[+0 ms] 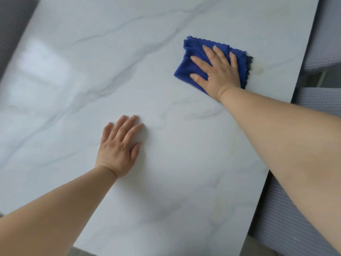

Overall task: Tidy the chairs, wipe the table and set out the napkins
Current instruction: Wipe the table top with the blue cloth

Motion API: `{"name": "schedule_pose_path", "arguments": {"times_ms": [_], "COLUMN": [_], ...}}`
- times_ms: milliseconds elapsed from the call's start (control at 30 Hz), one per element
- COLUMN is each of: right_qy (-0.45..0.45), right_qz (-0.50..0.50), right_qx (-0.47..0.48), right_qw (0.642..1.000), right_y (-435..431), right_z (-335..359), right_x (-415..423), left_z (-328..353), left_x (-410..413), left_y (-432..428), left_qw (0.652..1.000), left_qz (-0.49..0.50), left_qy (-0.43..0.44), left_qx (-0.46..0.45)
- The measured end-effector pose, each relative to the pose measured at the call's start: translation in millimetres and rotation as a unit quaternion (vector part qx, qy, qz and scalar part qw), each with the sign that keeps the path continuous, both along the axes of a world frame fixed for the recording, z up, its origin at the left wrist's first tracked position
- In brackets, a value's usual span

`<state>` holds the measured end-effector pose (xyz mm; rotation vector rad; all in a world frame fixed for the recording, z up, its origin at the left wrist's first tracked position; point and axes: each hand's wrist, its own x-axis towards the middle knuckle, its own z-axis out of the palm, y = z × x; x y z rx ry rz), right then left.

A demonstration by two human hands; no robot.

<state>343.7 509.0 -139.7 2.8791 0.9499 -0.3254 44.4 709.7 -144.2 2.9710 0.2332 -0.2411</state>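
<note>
1. Closest in, bottom edge of the shot: a sliver of greyish floor (83,253), and on the right the nearest chair seat (287,218), grey ribbed fabric, partly under the bench's right edge.
2. The bench (166,191) fills almost the whole frame. It's a glossy white marble-look top with soft grey veins running diagonally.
3. The left hand (118,148) lies palm down straight on the bare top, near the middle. Its fingers (127,126) are straight and relaxed, grasping nothing.
4. Further out and to the right, the right hand (219,72) is pressed flat on a blue microfibre cloth (186,67). Those fingers (219,52) are spread out, not curled round it. The cloth is folded, has a zigzag edge, and sits on the bench near its right edge.
5. Just beside the cloth on its right there's a faint yellowish smudge (259,71) on the surface.
6. Past the right edge are a second chair seat (321,97) and a third chair seat (324,48), same grey ribbed fabric.
7. On the far left half of the top is a pale window-ish reflection (42,61), and in the top left corner a grey ribbed chair (11,30).
</note>
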Motion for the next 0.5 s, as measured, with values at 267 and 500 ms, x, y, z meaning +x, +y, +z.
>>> {"name": "schedule_pose_path", "arguments": {"times_ms": [267,500], "right_qy": [0.011,0.028], "right_qz": [-0.108,-0.094], "right_qx": [0.025,0.022], "right_qw": [0.994,0.995], "right_y": [1.4,-32.3], "right_z": [-1.2,-2.6], "right_x": [-20.2,-111.5], "left_z": [-2.3,-2.1], "left_x": [-0.7,0.2], "left_y": [-0.6,0.7], "left_qw": [1.000,1.000], "left_qz": [-0.004,-0.001], "left_qy": [-0.018,-0.019], "left_qx": [0.009,0.011]}}
